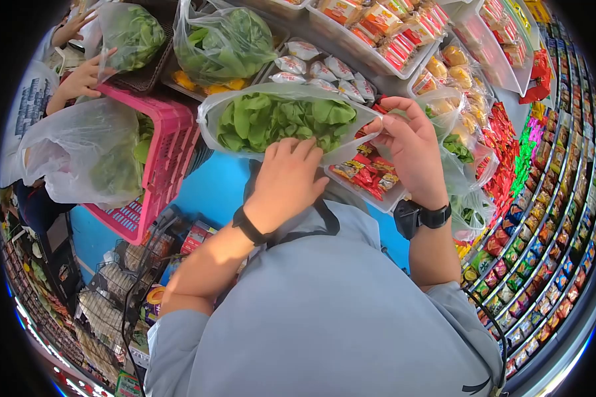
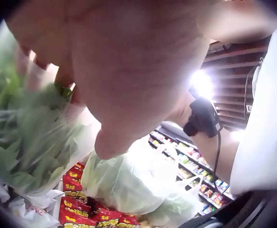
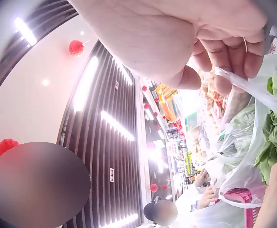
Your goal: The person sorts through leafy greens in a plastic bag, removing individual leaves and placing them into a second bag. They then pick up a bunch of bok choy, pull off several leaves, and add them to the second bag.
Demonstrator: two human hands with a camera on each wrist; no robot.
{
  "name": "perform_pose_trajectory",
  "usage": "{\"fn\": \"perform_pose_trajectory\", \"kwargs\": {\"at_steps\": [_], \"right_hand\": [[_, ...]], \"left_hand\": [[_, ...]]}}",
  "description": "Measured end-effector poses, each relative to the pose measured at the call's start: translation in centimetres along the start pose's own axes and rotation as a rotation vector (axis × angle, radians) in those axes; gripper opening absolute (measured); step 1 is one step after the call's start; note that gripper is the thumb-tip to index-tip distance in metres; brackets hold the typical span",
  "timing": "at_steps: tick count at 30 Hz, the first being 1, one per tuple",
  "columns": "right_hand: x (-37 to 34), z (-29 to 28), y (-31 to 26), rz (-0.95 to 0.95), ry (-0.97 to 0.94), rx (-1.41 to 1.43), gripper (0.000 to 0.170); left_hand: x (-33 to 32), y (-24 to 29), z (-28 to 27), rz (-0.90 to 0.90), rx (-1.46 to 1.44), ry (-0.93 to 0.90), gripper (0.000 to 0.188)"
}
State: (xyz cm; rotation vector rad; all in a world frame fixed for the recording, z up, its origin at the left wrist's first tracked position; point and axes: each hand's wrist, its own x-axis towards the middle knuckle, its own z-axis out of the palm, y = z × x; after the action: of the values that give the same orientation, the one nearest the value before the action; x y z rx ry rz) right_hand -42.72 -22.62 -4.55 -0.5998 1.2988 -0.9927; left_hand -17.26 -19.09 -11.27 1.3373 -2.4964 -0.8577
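Observation:
A clear plastic bag [image 1: 341, 155] full of green leafy vegetables [image 1: 255, 122] lies in front of the body in the head view. The left hand [image 1: 287, 177] rests on its near side, fingers extended over the leaves. At the bag's right end the right hand [image 1: 414, 142] pinches the plastic between thumb and fingers. In the right wrist view, the right hand [image 3: 195, 42] has curled fingers at a stretched strip of the bag [image 3: 257, 88]. The left wrist view shows the left palm [image 2: 124, 66] beside the bagged leaves [image 2: 29, 137].
A pink basket [image 1: 192, 132] with bagged greens stands at the left, near another person's hands [image 1: 83, 83]. Bagged greens [image 1: 228, 43] lie behind. Trays of packaged snacks [image 1: 384, 33], red packets [image 1: 371, 173] and more bagged greens [image 1: 467, 149] are around the right side.

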Motion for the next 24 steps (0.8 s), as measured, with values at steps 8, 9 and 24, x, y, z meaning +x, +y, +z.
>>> {"fn": "perform_pose_trajectory", "kwargs": {"at_steps": [8, 9, 24], "right_hand": [[0.0, 0.1, 0.9, -0.001, -0.208, 0.271, 0.062], [0.0, 0.1, 1.0, -0.003, -0.231, 0.266, 0.070], [-1.4, -1.0, 0.9, 0.020, -0.228, 0.057, 0.081]], "left_hand": [[2.8, -1.1, -1.0, -0.112, 0.055, 0.188, 0.084], [3.1, -1.3, -1.0, -0.120, 0.100, 0.182, 0.087], [4.5, -5.0, -9.0, -0.332, 0.416, 0.371, 0.077]]}}
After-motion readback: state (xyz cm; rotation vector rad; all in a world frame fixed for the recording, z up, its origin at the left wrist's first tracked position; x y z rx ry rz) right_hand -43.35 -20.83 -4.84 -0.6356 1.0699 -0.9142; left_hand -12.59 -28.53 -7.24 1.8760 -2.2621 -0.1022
